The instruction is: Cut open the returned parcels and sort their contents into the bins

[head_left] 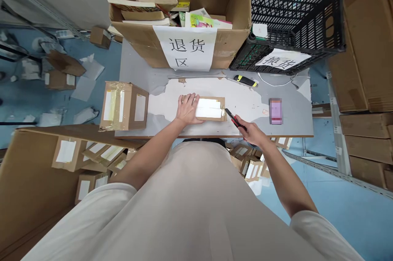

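Note:
A small cardboard box (210, 109) with a white label lies on the table in front of me. My left hand (186, 109) grips its left end, fingers over the top and far side, thumb along the near side. In my right hand (250, 132) is a red and black utility knife (236, 120), its blade tip at the taped right end of the box. Beyond the box lies a second utility knife (245, 80), black and yellow. A larger taped carton (124, 106) stands at the table's left end.
At the back of the table (288, 89) stand a big carton (138, 44) of books and a black plastic crate (307, 28), both with paper signs. A phone (275, 111) lies to the right. Below left, a large open carton (33, 187) holds several parcels; more cartons (368, 130) are stacked right.

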The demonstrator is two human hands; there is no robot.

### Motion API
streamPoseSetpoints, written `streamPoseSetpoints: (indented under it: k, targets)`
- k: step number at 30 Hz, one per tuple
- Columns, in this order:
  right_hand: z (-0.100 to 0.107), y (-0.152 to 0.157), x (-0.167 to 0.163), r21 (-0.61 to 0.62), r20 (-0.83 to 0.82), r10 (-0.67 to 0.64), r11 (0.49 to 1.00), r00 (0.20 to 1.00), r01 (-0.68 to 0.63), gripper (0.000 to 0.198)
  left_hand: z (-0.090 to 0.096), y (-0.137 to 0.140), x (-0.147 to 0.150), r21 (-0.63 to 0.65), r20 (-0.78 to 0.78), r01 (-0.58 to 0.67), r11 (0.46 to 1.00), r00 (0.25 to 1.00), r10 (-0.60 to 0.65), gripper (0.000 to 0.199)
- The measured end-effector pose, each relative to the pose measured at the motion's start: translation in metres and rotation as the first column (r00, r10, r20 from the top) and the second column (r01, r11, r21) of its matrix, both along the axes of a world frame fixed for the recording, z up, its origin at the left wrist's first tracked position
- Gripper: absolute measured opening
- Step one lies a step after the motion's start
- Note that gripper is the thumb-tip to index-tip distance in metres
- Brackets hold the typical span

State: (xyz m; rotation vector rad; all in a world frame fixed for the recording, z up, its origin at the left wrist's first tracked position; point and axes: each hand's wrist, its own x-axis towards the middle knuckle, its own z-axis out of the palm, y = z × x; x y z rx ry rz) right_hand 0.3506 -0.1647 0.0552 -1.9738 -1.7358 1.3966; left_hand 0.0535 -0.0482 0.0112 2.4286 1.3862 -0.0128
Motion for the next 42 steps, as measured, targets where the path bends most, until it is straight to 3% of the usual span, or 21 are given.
streamPoseSetpoints:
  k: [5,11,16,23,27,30,33,36,39,42]
  targets:
    - [0.001,-0.016,-0.012,-0.056,-0.015,-0.092,0.994,0.996,0.091,0.06,-0.002,-0.001,-0.001,0.032,0.015,0.005,0.999,1.0,-0.006,0.114]
    - [-0.003,-0.046,-0.037,0.045,0.101,-0.108,0.994,0.989,0.104,0.059,-0.005,0.0,-0.001,0.082,-0.007,0.03,0.996,1.0,-0.029,0.112]
    - [-0.015,-0.066,-0.052,0.061,0.065,-0.189,0.981,0.98,0.185,0.059,-0.011,0.001,-0.003,0.091,0.008,0.037,0.995,0.999,-0.038,0.113]
    - [-0.014,-0.071,-0.043,0.046,0.12,-0.225,0.974,0.967,0.221,0.064,-0.011,0.001,-0.005,0.091,-0.001,0.072,0.993,0.997,-0.072,0.113]
    - [-0.027,-0.053,-0.024,0.15,0.307,-0.343,0.939,0.888,0.311,0.067,-0.009,-0.01,-0.01,0.133,0.013,0.094,0.987,0.995,-0.097,0.105]
    - [-0.059,-0.019,-0.019,0.237,0.444,-0.351,0.933,0.825,0.27,0.058,-0.01,-0.031,-0.016,0.152,0.023,0.123,0.981,0.991,-0.128,0.089]
    - [-0.101,0.012,-0.026,0.199,0.531,-0.32,0.947,0.785,0.251,0.058,-0.016,-0.053,-0.021,0.137,0.03,0.152,0.979,0.987,-0.157,0.076]
    - [-0.131,0.023,-0.036,0.136,0.552,-0.297,0.954,0.779,0.268,0.058,-0.024,-0.065,-0.024,0.118,0.03,0.148,0.982,0.988,-0.153,0.067]
    - [-0.135,0.025,-0.034,0.222,0.516,-0.35,0.936,0.782,0.273,0.058,-0.03,-0.065,-0.025,0.119,0.029,0.142,0.983,0.989,-0.146,0.061]
    - [-0.113,0.042,-0.03,0.438,0.415,-0.418,0.87,0.808,0.226,0.059,-0.033,-0.061,-0.024,0.123,0.039,0.143,0.982,0.988,-0.149,0.059]
